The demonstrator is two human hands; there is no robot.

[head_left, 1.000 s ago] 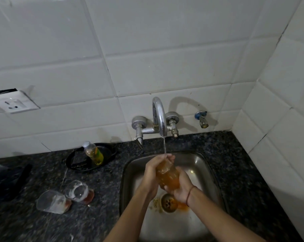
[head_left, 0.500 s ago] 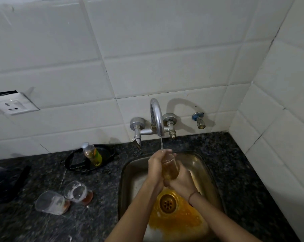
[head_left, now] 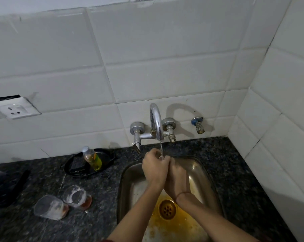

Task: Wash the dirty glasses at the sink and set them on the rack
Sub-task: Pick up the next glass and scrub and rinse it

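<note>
both hands meet under the tap (head_left: pixel 156 123), above the back of the steel sink (head_left: pixel 123 187). a thin water stream (head_left: pixel 160 151) falls straight onto them. the left hand (head_left: pixel 154 169) is on top, knuckles up, fingers curled tight together round the held glass (head_left: pixel 161 156). only a small clear sliver of it shows between the hands, probably the rim, and the rest is covered. the right hand (head_left: pixel 177 177) presses against the left from the right side, back of the hand facing the camera. its fingertips are tucked behind the left hand, so i can't tell if they clamp the glass. a red thread (head_left: pixel 181 194) circles the right wrist.

the sink floor has an orange stain (head_left: pixel 182 222) spread round the drain (head_left: pixel 167 209), below the forearms.

on the dark granite counter (head_left: pixel 235 172) left of the sink, two more dirty glasses lie on their sides, touching or nearly so: the near glass (head_left: pixel 49 207) with whitish film and the far glass (head_left: pixel 77 196) with brown liquid pooled at its base. behind them a small bottle (head_left: pixel 92 158) of yellow liquid leans in a black pan (head_left: pixel 72 169) by the wall.

there is a white socket (head_left: pixel 17 109) on the tile wall at left, and a blue-handled valve (head_left: pixel 197 124) to the right of the tap. a dark object (head_left: pixel 4 186) sits at the left edge, too dim to identify.
</note>
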